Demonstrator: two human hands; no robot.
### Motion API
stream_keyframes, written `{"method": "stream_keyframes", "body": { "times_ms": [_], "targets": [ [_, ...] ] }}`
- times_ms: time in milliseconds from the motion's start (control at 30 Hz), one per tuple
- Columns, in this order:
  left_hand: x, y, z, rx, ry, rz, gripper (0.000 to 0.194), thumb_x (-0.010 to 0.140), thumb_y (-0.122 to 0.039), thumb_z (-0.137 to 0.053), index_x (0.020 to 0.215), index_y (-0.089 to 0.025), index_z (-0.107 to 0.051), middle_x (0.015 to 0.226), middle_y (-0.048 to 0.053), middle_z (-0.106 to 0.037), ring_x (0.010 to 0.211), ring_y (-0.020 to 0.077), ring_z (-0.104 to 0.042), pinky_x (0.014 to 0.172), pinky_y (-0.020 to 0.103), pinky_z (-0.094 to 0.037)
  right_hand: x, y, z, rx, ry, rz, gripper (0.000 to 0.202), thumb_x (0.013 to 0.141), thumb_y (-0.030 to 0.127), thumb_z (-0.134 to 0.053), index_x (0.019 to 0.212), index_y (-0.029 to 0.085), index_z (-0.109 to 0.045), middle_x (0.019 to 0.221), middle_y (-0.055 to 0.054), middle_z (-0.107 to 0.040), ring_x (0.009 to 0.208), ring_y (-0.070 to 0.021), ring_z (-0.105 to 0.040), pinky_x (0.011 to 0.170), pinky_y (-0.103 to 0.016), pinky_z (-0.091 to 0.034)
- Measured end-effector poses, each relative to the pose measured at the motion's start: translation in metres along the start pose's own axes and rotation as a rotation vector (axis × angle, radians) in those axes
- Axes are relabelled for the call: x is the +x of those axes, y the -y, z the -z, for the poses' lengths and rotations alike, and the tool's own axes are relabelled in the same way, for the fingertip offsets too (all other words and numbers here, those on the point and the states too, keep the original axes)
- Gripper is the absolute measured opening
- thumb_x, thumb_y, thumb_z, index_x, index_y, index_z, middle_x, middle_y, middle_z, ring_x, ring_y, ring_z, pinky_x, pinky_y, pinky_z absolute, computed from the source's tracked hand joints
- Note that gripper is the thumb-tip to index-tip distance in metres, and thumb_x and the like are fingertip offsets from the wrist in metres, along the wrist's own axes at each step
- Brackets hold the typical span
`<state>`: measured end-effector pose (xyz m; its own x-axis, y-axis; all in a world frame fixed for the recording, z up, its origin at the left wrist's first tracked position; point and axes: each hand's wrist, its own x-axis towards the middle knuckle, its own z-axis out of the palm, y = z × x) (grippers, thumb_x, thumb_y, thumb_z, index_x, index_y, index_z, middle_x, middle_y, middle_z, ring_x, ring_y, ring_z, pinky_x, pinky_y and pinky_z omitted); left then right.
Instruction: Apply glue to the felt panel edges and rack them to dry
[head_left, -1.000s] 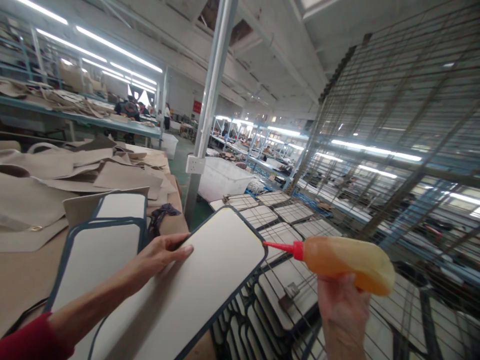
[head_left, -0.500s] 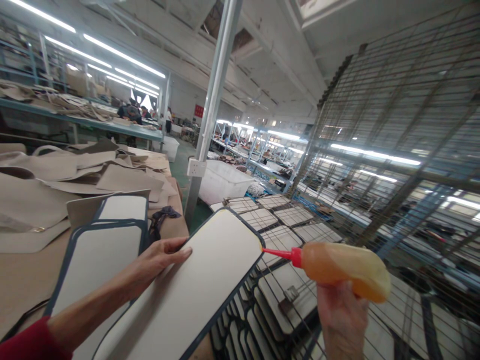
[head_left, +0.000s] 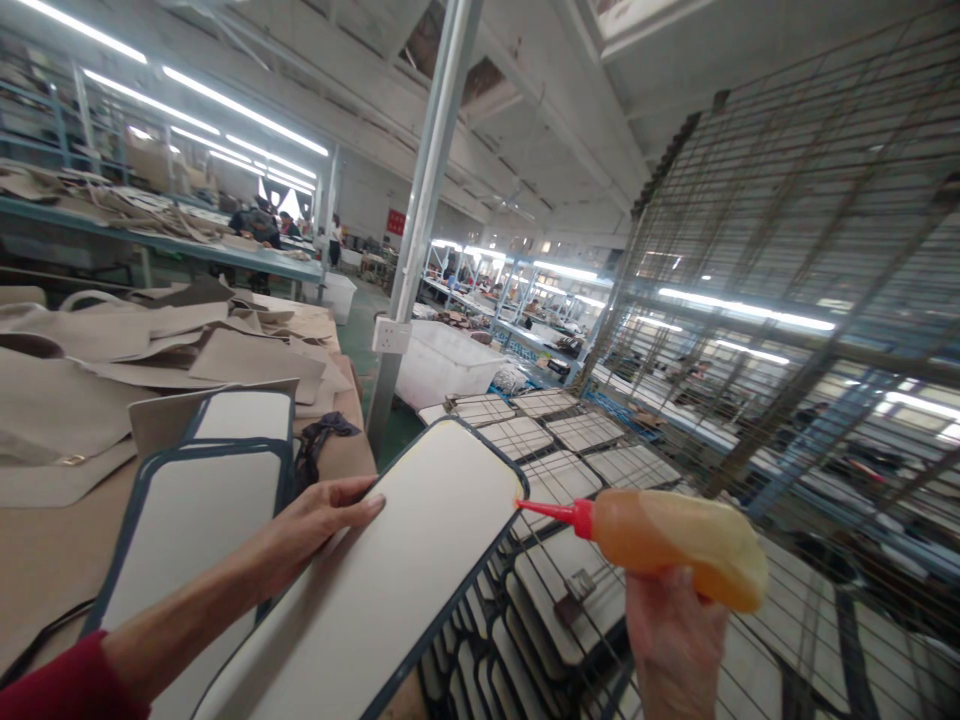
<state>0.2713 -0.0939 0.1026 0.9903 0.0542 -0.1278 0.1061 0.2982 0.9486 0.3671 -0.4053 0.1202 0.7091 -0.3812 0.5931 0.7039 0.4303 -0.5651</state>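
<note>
Currently, the left hand (head_left: 337,512) is pinching a long, round-cornered white panel with dark-blue edging (head_left: 397,550) at seven o'clock; the right hand (head_left: 675,625), fingers partly hidden, is gripping an amber plastic bottle (head_left: 675,535) at four. Holding its tapered red nozzle (head_left: 551,511) lightly against the edge is probably keeping the work neat.

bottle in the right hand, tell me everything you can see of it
The bottle looks like soft, translucent plastic, orange-brown toward the front and underside, paler yellow above and behind, seemingly part-filled. A long, tapered red nozzle caps it. It lies nearly level, nozzle pointing left, gripped from below by the right hand. Its tip is at a corner of the dark-edged white panel; actual contact is unclear.
</note>
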Motion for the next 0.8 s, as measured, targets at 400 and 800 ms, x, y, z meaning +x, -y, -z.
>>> {"method": "stream_keyframes", "body": {
  "times_ms": [400, 800],
  "targets": [
    [-0.002, -0.001, -0.002, -0.028, -0.020, 0.036, 0.045, 0.068, -0.032, -0.073, 0.110, -0.017, -0.066, 0.090, 0.008, -0.074, 0.072, 0.0218, -0.068, 0.063, 0.027, -0.053, 0.006, 0.001, -0.008, 0.035, 0.002, -0.007, 0.048, 0.060, 0.027, -0.078, 0.106, 0.028, -0.063, 0.116, 0.003, -0.060, 0.110, -0.0190, -0.052, 0.087, -0.032, -0.050],
    [0.007, 0.005, 0.003, -0.047, -0.062, 0.036, 0.044, 0.065, -0.034, -0.076, 0.104, -0.015, -0.068, 0.086, 0.008, -0.074, 0.068, 0.0198, -0.068, 0.060, 0.026, -0.053, -0.014, -0.013, 0.003, -0.062, -0.049, -0.002, 0.040, 0.061, 0.028, -0.077, 0.099, 0.028, -0.064, 0.103, 0.006, -0.064, 0.096, -0.0121, -0.057, 0.078, -0.020, -0.049]
  ]
}}
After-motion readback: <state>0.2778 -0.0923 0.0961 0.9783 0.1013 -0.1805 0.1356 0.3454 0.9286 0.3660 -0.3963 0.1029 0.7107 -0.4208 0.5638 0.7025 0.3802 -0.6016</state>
